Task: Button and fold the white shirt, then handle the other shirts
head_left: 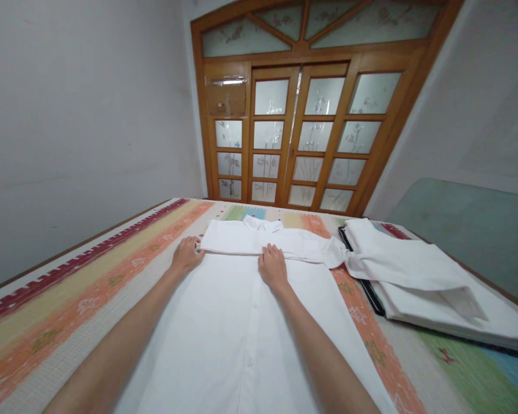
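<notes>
A white button-up shirt (224, 322) lies front side up in front of me, its collar (263, 223) at the far end. One white sleeve (233, 238) is laid straight across the chest from the left. The other sleeve (334, 253) reaches out to the right, crumpled, onto a pile of white cloth. At the left end of the laid-over sleeve, my left hand (188, 254) is closed on the folded edge, thumb toward the cloth. My right hand (273, 265) has its fingers curled over the sleeve's near edge, close to the button line.
A stack of folded white cloth (414, 270) with a dark-edged board (373, 299) beneath sits at the right. A striped, patterned cover (125, 287) spreads under everything. Beyond stand wooden glazed doors (293, 126). A pale green panel (466, 213) is at the right edge.
</notes>
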`<action>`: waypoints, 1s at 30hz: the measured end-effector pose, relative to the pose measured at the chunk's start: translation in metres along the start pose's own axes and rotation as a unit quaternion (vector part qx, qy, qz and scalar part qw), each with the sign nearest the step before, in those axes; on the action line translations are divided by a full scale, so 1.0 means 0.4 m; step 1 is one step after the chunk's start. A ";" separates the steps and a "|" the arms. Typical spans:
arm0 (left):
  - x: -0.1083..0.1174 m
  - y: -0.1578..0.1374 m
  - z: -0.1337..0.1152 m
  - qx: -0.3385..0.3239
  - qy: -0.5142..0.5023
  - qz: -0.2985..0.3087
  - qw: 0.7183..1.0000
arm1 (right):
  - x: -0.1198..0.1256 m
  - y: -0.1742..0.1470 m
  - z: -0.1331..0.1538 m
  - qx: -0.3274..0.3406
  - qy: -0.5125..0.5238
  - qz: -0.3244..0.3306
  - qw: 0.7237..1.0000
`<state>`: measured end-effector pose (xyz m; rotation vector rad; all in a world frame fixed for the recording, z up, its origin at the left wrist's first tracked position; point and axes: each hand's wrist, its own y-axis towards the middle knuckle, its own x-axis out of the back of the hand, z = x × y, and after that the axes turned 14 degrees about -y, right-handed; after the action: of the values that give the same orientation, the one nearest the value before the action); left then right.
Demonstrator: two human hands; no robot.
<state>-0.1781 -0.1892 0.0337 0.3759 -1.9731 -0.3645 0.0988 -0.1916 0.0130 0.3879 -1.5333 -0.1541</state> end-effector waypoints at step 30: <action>-0.037 0.122 -0.032 -0.057 -0.047 0.097 0.993 | 0.010 0.004 0.005 -0.105 -0.004 0.073 0.992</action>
<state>-0.1652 -0.1399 0.0471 0.0946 -2.0500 -0.3742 0.0967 -0.1918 0.0172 0.1074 -1.5314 -0.1997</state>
